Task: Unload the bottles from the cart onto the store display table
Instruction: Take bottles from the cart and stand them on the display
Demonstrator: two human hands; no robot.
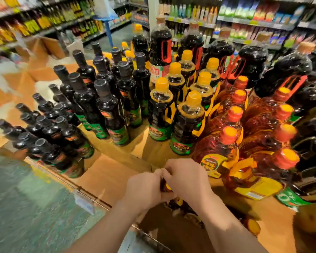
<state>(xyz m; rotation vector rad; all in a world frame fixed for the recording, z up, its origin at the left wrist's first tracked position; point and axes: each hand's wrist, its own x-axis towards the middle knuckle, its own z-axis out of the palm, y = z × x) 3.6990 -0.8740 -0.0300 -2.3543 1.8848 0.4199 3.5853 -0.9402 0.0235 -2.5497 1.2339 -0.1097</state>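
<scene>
My left hand and my right hand meet at the bottom centre, both curled round the top of a dark bottle with a yellow handle; most of that bottle is hidden by my fingers. It rises from a brown cardboard box below my forearms, where more dark bottles show. Just beyond my hands lies the display table, a tiered cardboard-brown surface. On it stand several orange-capped dark bottles, black-capped glass bottles and amber oil bottles.
Large dark jugs with red handles stand at the back of the display. Store shelves full of goods line the background. An aisle floor runs along the left. A metal cart edge shows under my left forearm.
</scene>
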